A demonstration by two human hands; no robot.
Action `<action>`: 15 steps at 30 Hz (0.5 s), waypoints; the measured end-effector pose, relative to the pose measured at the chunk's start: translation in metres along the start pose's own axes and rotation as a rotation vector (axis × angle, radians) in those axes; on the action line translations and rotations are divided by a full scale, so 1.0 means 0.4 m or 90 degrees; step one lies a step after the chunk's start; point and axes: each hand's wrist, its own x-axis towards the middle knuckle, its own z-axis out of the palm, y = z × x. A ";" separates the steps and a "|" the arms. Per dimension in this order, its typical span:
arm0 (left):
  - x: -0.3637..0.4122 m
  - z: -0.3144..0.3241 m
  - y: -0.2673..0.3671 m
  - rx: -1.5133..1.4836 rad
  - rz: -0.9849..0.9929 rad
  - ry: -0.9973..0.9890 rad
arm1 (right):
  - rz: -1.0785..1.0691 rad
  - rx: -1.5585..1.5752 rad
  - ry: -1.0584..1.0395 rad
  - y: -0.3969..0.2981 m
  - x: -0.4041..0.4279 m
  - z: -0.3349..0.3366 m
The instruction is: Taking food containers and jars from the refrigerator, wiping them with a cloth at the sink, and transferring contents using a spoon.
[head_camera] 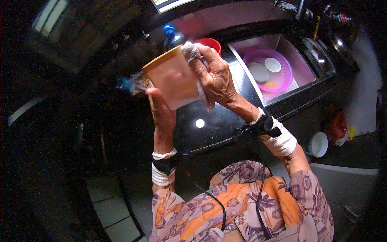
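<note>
A translucent plastic container (175,80) with an orange-yellow edge is held up, tilted, above the dark countertop (217,127). My left hand (160,106) grips it from the left; the thumb shows at its side and the other fingers are hidden behind or under it. In my right hand (213,72) is a crumpled greyish cloth (193,56), pressed against the container's right side. The cloth's lower end hangs below my palm.
Right of my hands, a steel sink (297,68) holds a purple plastic basin (287,72) with white dishes (258,72). Behind the container stand a red container (211,44) and a blue-topped pump bottle (172,37). A plastic bag (134,83) lies left. A white bucket (320,144) is lower right.
</note>
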 end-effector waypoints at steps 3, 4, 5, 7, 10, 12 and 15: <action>-0.007 0.020 0.035 0.085 0.015 0.022 | -0.061 -0.005 0.006 -0.033 -0.016 0.006; -0.004 0.025 0.046 0.097 0.000 0.038 | -0.175 -0.027 0.003 -0.053 -0.016 0.002; -0.002 0.033 0.049 0.096 0.001 0.043 | -0.175 -0.025 -0.002 -0.055 -0.016 0.004; 0.002 0.050 0.050 0.079 0.012 0.045 | -0.300 -0.115 0.010 -0.052 -0.007 0.007; 0.004 0.074 0.044 0.021 0.011 0.074 | -0.290 -0.067 0.002 -0.055 0.049 -0.004; 0.004 0.073 0.046 0.017 0.010 0.061 | -0.172 0.075 -0.004 -0.069 0.060 0.005; 0.005 0.079 0.039 0.026 0.008 0.038 | -0.036 0.097 0.045 -0.029 0.065 -0.001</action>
